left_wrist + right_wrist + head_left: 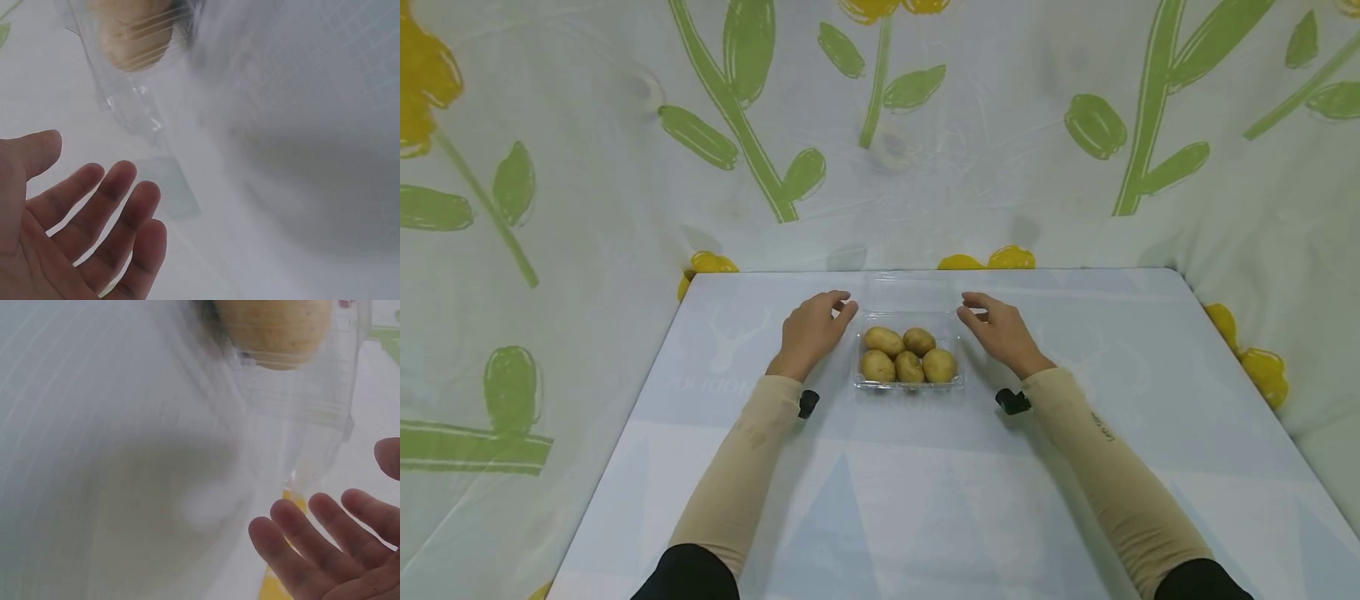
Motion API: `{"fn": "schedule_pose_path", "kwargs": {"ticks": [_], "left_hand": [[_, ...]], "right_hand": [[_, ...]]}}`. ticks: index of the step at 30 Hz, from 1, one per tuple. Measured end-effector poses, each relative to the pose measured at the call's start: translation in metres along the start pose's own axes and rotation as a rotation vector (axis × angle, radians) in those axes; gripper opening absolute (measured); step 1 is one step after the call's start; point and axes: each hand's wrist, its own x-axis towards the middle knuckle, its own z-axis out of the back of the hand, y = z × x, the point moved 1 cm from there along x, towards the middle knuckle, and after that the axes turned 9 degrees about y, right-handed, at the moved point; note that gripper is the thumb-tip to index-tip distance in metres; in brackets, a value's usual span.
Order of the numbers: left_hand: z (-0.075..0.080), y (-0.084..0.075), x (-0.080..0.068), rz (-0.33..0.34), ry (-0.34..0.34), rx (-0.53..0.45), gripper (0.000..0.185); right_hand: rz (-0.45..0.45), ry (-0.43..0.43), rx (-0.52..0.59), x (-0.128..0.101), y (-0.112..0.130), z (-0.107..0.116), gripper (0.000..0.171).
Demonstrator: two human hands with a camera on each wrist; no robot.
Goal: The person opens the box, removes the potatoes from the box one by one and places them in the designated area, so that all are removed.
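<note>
A cloth backdrop (1000, 150) printed with green stems and yellow flowers filled the space behind and to both sides of the scene. In front of it lay a pale table (925, 500), its surface faintly patterned with triangles and a deer outline. Two arms in beige sleeves (737, 467) reached forward over the table from the near edge, each with a small black device at the wrist. Near the far middle of the table sat a clear plastic tray (908, 385), shallow and rectangular, standing flat on the surface. Inside it lay five potatoes (908, 354), two along the far side and three along the near side, packed close and touching one another. The left hand (811, 329) hovered just beside the tray's left wall, its fingers loosely spread and slightly bent, holding nothing; the left wrist view showed the palm open with the fingers (115, 200) apart and the tray's corner beyond them. The right hand (1000, 329) sat just beside the tray's right wall in a mirrored pose, fingers relaxed and a little curved, also gripping nothing; the right wrist view showed its fingers (294, 544) spread near the transparent wall. Whether either hand's fingertips touched the tray's rim could not be told.
</note>
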Motion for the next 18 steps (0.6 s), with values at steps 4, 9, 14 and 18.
{"fn": "schedule_pose_path", "kwargs": {"ticks": [4,9,14,18], "left_hand": [[0.002,0.003,-0.014,-0.018,-0.014,-0.011,0.049],[0.005,0.0,-0.035,-0.045,-0.013,-0.016,0.057],[0.001,-0.004,-0.056,-0.063,0.022,-0.012,0.072],[-0.009,-0.006,-0.069,-0.075,0.066,-0.01,0.084]], "right_hand": [[-0.011,-0.009,-0.015,-0.004,-0.003,0.005,0.054],[-0.029,-0.02,-0.021,-0.011,-0.006,0.014,0.058],[-0.008,-0.029,-0.042,-0.017,-0.004,0.025,0.06],[0.019,-0.011,-0.061,-0.02,0.001,0.031,0.058]]}}
